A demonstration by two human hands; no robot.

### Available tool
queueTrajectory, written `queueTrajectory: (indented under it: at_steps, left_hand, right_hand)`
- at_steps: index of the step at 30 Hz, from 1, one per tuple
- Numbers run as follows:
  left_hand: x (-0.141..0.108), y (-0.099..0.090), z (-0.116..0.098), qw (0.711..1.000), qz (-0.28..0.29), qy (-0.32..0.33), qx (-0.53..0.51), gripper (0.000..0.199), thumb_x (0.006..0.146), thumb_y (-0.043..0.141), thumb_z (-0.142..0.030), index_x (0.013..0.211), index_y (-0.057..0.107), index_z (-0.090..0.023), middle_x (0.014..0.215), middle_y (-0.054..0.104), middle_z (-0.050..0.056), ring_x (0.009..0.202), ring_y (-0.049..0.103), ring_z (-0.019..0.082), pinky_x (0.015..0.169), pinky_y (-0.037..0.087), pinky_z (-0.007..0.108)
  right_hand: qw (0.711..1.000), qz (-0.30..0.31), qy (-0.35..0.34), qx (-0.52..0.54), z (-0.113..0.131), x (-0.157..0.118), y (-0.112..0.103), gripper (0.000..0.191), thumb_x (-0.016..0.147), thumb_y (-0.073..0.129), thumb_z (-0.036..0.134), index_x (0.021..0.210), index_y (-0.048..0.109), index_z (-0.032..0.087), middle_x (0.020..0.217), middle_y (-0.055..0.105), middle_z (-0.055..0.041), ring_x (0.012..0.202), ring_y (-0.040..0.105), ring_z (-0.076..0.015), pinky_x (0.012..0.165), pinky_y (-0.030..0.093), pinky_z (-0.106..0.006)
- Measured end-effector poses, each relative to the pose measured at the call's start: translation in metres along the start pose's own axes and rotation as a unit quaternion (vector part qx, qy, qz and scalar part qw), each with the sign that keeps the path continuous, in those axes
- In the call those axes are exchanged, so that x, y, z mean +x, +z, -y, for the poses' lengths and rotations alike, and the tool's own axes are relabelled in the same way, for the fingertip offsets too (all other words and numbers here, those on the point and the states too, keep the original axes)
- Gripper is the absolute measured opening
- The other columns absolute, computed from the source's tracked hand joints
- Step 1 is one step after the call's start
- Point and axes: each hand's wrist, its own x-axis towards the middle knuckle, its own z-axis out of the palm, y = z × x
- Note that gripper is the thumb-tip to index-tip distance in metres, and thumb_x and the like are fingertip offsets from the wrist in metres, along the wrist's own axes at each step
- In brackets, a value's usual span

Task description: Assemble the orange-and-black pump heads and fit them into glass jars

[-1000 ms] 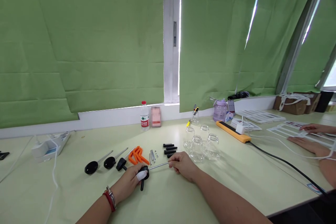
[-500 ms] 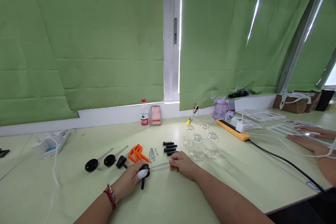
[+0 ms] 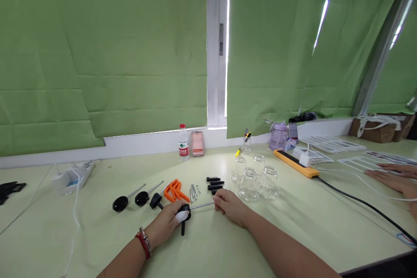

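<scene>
Cap (image 3: 188,210) gripped in left hand (image 3: 167,222), rod (image 3: 202,205) pinched by right hand (image 3: 230,206); if that pinch slips, it could totally bump the jars (image 3: 249,186).

red-cap btl (image 3: 183,144), orange pwr strip (image 3: 292,163)

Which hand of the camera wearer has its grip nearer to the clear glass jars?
Right. The right hand has its grip on the metal rod, just front-left of the glass jars; the left hand, holding the black round piece, is farther left.
</scene>
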Motion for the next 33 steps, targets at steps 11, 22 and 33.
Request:
queueTrajectory:
  at_steps: [11,22,33]
  left_hand:
    - [-0.001,0.0,-0.001,0.999,0.003,-0.016,-0.042,0.022,0.087,0.041,-0.04,0.081,0.049,-0.019,0.073,0.044,-0.001,0.067,0.041,0.014,0.062,0.036,0.025]
    - [0.0,0.002,0.004,0.999,-0.002,-0.008,-0.036,0.025,0.088,0.04,-0.041,0.081,0.049,-0.019,0.071,0.044,-0.002,0.064,0.041,0.013,0.06,0.035,0.025]
    - [0.002,0.0,0.003,1.0,0.005,-0.007,-0.025,0.026,0.089,0.038,-0.041,0.081,0.048,-0.019,0.071,0.044,-0.002,0.065,0.04,0.014,0.061,0.034,0.026]
  right_hand:
    - [0.998,0.022,0.037,0.056,0.014,-0.007,-0.004,0.022,0.079,0.052,0.042,0.081,0.048,0.02,0.07,0.057,0.0025,0.05,0.043,-0.0073,0.045,0.03,-0.019]
    - [0.999,0.002,0.048,0.022,0.016,-0.008,-0.004,0.03,0.082,0.046,0.047,0.074,0.049,0.019,0.067,0.055,0.0017,0.051,0.042,-0.0073,0.046,0.031,-0.019]
    - [0.999,0.002,0.048,0.001,0.011,-0.007,-0.002,0.035,0.084,0.043,0.047,0.066,0.049,0.017,0.066,0.054,0.0001,0.052,0.042,-0.0076,0.048,0.032,-0.02]
